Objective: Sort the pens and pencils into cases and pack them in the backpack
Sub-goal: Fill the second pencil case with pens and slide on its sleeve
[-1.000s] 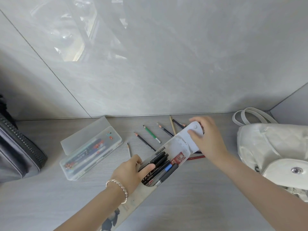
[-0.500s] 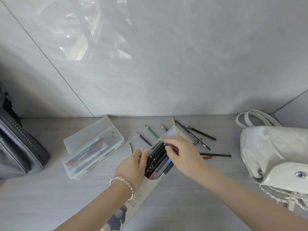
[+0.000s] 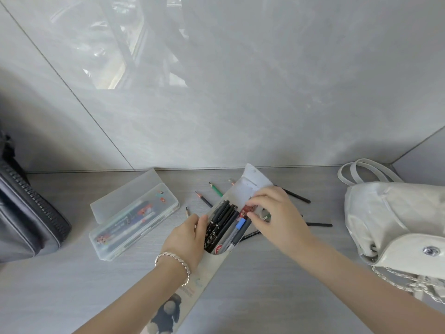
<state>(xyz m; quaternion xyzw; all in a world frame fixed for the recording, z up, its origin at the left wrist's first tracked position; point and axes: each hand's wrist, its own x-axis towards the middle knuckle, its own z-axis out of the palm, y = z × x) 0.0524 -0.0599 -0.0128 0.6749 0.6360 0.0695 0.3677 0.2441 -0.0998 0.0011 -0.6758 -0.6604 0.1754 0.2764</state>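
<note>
left hand (image 3: pixel 185 235) grips pouch (image 3: pixel 250 186), right hand (image 3: pixel 274 213) pinches pens (image 3: pixel 221 225); pouch looks crammed, pens could spill if it tips.

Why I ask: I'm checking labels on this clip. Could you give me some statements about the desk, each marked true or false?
1. The beige pouch has its flap open and pens inside. True.
2. The clear plastic case lies right of the pouch. False: it lies to its left, lid open.
3. The left hand holds the white backpack. False: it and the right hand are both at the pouch, and the backpack lies untouched at the right.
4. Loose pencils, among them a green pencil, lie on the table beside the pouch. True.
</note>
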